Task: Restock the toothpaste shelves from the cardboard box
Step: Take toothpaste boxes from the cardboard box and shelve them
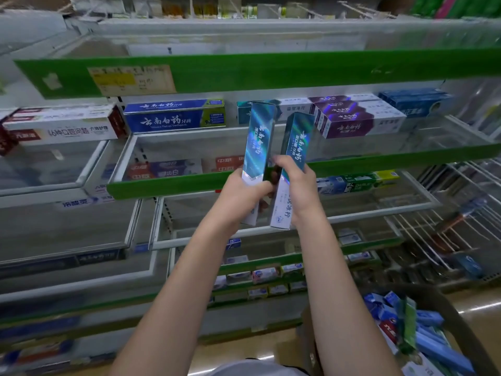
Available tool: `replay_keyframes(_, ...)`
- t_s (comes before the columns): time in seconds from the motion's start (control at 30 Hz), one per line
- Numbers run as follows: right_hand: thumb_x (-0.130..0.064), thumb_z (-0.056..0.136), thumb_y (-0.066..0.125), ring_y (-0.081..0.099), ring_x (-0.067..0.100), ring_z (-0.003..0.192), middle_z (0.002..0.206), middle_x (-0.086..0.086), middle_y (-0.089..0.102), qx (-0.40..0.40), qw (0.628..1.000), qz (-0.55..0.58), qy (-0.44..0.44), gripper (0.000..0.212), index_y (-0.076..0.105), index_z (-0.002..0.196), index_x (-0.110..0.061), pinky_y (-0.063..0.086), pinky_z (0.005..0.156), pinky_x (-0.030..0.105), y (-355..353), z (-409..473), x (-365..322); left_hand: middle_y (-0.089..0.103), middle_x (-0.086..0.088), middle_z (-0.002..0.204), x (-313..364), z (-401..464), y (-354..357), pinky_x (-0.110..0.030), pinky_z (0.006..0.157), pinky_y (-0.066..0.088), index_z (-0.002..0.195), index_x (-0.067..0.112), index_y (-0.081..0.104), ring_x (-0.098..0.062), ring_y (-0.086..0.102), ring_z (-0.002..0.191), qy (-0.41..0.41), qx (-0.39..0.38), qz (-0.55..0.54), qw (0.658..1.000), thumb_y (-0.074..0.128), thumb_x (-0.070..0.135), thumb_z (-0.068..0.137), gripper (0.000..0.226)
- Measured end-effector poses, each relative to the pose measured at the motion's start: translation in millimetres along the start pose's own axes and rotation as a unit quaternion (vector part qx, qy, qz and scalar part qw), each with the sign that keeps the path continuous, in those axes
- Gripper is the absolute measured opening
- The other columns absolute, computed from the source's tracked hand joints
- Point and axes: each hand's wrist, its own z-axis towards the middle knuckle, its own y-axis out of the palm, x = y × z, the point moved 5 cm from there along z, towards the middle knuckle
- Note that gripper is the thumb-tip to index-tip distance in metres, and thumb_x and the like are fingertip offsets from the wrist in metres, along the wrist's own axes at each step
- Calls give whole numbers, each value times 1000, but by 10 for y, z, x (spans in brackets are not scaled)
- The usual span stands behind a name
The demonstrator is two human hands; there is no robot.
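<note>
I hold two teal holographic toothpaste boxes upright in front of the shelves. My left hand (244, 194) grips the lower part of the left teal box (259, 142). My right hand (296, 183) grips the middle of the right teal box (295, 147), whose white end points down. Behind them, on the shelf with the green front strip (162, 185), lies a matching teal box (244, 111) beside purple boxes (349, 123). The cardboard box (444, 302) stands at the bottom right, with several blue toothpaste boxes (433, 337) inside.
A blue toothpaste box (176, 116) and red-and-white boxes (62, 126) lie further left on the same level. Clear dividers split the shelves. Wire racks (461, 213) stand at the right. Lower shelves hold small packs (265, 275). The upper shelf has a green strip (271, 71).
</note>
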Motion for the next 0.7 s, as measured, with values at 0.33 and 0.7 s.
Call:
replay_keyframes(0.33,-57,96,53,65,25,73,84,12,71,-61,989,-105,80,51,72,107,-11,51,75,40,55,14,-296,77,-8,93,176,54,-175,-46,77,61,110,11,63,-27,74,79,-72,41,47,995,76,50,83,49)
replay_keyframes(0.7,-32,100,43,69,24,63,67,11,71,-162,975,-130,80,32,60,106,-6,59,60,34,165,-91,-620,77,-5,89,557,44,-401,-23,59,55,112,9,63,-15,75,72,15,110,55,992,76,31,87,36)
